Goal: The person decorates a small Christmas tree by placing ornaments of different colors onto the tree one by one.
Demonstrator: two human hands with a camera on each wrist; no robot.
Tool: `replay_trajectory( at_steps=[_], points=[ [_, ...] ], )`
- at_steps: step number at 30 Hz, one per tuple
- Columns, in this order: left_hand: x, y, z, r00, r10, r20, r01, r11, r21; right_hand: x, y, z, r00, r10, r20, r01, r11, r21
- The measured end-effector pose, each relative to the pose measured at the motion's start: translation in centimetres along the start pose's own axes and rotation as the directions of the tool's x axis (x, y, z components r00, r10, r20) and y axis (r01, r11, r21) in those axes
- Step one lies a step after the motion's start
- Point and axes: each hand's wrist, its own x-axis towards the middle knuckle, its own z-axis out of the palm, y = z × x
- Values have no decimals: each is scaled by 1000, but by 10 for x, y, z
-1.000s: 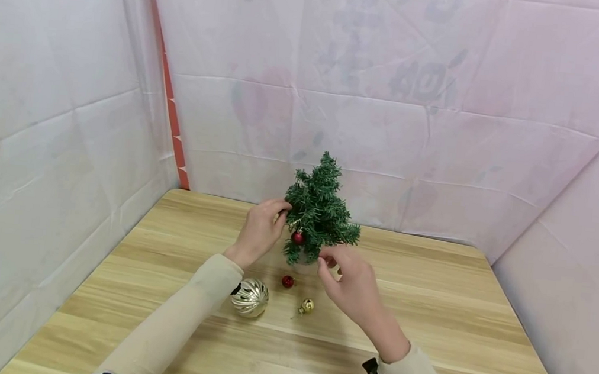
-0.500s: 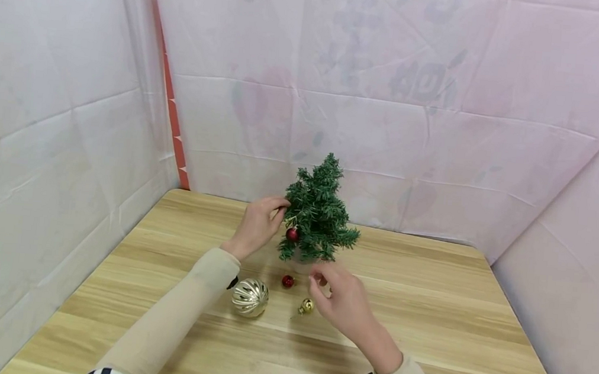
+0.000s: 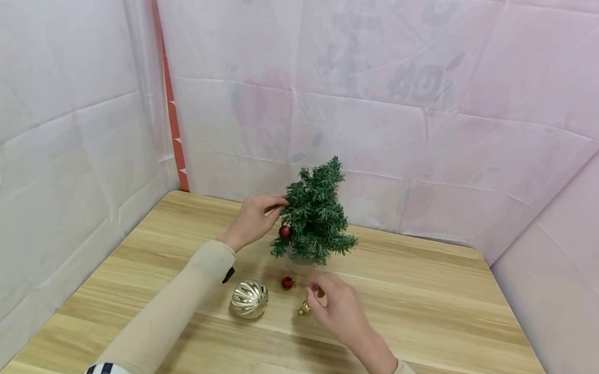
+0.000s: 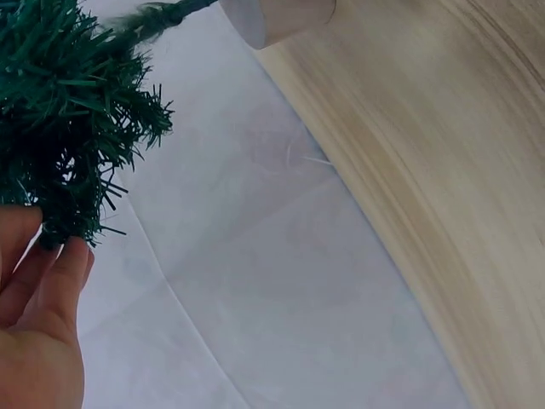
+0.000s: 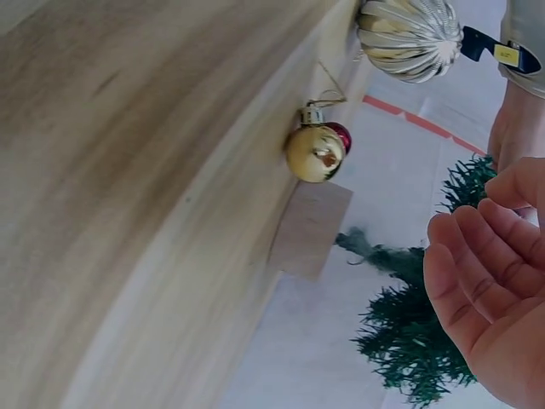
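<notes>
A small green Christmas tree stands at the back of the table on a pale round base. My left hand pinches a branch tip on its left side, seen in the left wrist view with the green needles between thumb and fingers. A red bauble hangs from the tree just below that hand. My right hand, fingers loosely curled around nothing, hovers by a small gold bauble, partly covering it in the head view. The right wrist view shows this gold bauble lying apart from the fingers.
A second, smaller red bauble lies in front of the tree base. Left of it sits a large ribbed gold ball. Pale cloth walls surround the wooden table at the back and sides.
My right hand has drawn away from the tree, down and towards the gold bauble. My left hand has shifted slightly left, and the branch with the hanging red bauble has moved left too.
</notes>
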Motion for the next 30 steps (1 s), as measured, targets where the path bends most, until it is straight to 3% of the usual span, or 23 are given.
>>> replay_trajectory(
  at_steps=[11, 19, 30],
  points=[
    [1, -5, -2, 997, -68, 28, 70, 993, -93, -6, 4, 8, 995, 76, 66, -74, 997, -37],
    [2, -6, -2, 991, -130, 27, 132, 987, -88, -10, 9, 14, 987, 104, 121, -97, 993, -62],
    [2, -6, -4, 976, -213, 37, 216, 960, -180, -11, 12, 16, 985, 73, 154, -59, 994, -92]
  ],
)
